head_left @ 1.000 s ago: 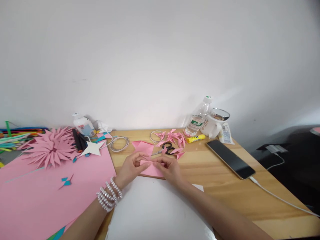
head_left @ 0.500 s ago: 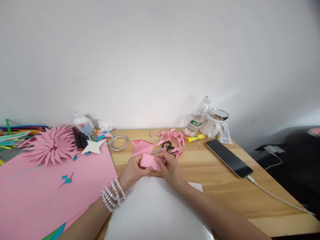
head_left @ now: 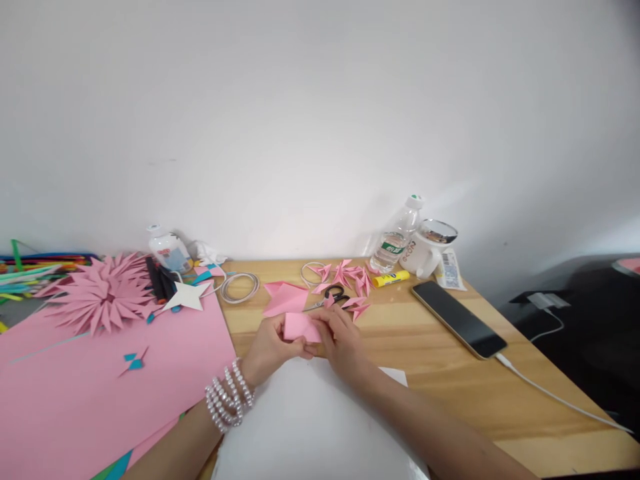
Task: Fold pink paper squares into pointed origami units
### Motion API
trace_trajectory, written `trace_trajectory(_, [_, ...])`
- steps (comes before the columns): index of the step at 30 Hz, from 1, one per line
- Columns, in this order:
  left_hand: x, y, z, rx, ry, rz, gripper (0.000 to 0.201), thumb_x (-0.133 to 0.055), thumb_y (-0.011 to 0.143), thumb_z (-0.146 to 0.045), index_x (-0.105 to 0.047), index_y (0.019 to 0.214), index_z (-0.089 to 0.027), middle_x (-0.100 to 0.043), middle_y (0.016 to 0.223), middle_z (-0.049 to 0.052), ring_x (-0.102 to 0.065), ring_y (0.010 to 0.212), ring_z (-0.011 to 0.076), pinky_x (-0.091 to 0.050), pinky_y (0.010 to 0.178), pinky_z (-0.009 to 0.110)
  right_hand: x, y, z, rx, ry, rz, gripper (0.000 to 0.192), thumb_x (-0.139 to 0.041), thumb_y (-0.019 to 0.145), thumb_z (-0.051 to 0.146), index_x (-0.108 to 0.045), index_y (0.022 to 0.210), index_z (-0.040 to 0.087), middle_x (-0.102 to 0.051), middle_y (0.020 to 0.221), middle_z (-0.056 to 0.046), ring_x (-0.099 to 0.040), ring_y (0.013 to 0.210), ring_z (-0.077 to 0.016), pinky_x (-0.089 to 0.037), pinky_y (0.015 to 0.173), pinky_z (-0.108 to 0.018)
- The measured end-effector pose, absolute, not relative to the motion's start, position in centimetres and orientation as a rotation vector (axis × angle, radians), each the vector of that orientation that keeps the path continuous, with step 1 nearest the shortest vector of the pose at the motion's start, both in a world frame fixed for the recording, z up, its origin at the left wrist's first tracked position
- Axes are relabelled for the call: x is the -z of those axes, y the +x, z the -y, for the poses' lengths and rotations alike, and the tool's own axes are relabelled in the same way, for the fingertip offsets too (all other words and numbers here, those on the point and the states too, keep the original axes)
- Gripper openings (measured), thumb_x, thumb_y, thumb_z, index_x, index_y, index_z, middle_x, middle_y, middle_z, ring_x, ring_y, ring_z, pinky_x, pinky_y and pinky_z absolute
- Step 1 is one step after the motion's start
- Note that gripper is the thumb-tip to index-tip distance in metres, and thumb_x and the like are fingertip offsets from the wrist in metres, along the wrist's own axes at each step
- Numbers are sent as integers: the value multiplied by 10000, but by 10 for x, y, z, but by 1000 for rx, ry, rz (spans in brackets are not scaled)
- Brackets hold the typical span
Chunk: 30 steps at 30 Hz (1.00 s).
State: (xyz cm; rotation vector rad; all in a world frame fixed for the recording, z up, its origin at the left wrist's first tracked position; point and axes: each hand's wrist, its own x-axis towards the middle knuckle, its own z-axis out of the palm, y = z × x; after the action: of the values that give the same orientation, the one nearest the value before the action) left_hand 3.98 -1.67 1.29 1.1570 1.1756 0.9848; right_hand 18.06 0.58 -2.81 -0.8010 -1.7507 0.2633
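Observation:
A small folded pink paper [head_left: 299, 327] is held between both hands just above the wooden desk [head_left: 450, 380]. My left hand [head_left: 270, 350], with pearl bracelets on the wrist, pinches its left edge. My right hand [head_left: 343, 341] grips its right side, fingers curled over it. Just beyond lie another pink paper piece [head_left: 285, 297], black-handled scissors [head_left: 333, 295] and several folded pink paper points [head_left: 350, 275]. A white sheet [head_left: 310, 427] lies under my forearms.
A large pink sheet [head_left: 90, 387] covers the left, with a pink paper flower [head_left: 100, 297], a white star [head_left: 187, 295] and coloured sticks [head_left: 35, 270]. A glue stick [head_left: 391, 278], water bottle [head_left: 397, 237], white mug [head_left: 430, 247] and phone [head_left: 459, 318] with cable sit to the right.
The pink paper went from lying flat under my fingers to being lifted and held as a smaller folded piece. Both hands drew slightly nearer to me.

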Motion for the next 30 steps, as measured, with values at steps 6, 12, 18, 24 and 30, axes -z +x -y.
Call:
trace_trajectory(6, [-16, 38, 18, -953, 1032, -1052, 182, -631, 602, -118, -603, 782, -105, -690, 710, 39, -665, 684, 212, -546, 665, 363, 27, 182, -6, -274, -804, 1752, 169, -417, 840, 116, -571, 873, 180, -551, 728, -37, -526, 672, -129, -442, 580, -244])
trace_trajectory(12, [-17, 36, 17, -947, 999, -1005, 219, -675, 595, -207, -599, 773, -105, -694, 687, 62, -666, 690, 228, -528, 682, 378, 27, 185, -8, -277, -850, 1758, 178, -420, 837, 126, -579, 884, 190, -576, 734, -42, -541, 682, -137, -454, 584, -260])
trace_trajectory(18, [-18, 30, 15, -893, 1060, -930, 287, -661, 644, -296, -618, 863, -117, -692, 746, 69, -660, 725, 227, -520, 670, 354, 26, 185, -7, -280, -842, 1777, 175, -429, 836, 134, -578, 903, 198, -595, 749, -44, -549, 696, -142, -456, 590, -263])
trace_trajectory(24, [-16, 24, 11, -807, 1086, -933, 356, -663, 657, -279, -584, 970, -128, -694, 798, 73, -660, 758, 219, -508, 729, 372, 25, 187, -8, -249, -829, 1767, 172, -445, 827, 102, -574, 907, 182, -583, 751, -48, -536, 686, -133, -448, 591, -251])
trace_trajectory(30, [-13, 18, 7, -769, 1076, -944, 373, -657, 666, -272, -576, 994, -114, -698, 791, 102, -660, 761, 230, -498, 748, 397, 25, 188, -10, -250, -857, 1776, 167, -438, 836, 135, -579, 902, 197, -576, 739, -43, -535, 697, -145, -444, 601, -269])
